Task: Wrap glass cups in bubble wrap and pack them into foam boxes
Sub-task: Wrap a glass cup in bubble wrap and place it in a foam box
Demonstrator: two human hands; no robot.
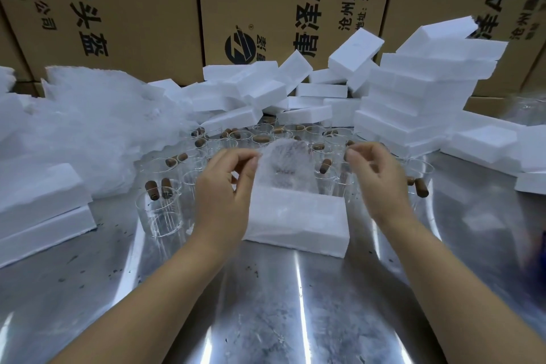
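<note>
A sheet of bubble wrap (288,162) hangs stretched between my two hands above a white foam box (298,221) in the middle of the steel table. My left hand (227,186) pinches the sheet's left top corner. My right hand (375,174) pinches near its right edge; the exact contact is blurred. Behind and beside the sheet stand several clear glass cups (161,213) with brown wooden handles. Whether a cup sits inside the foam box is hidden by the wrap.
A heap of bubble wrap (88,127) lies at the left. Foam boxes are stacked at the near left (41,210), piled loosely at the back (251,89) and stacked at the right (419,97). Printed cardboard cartons (266,3) wall the table's far side.
</note>
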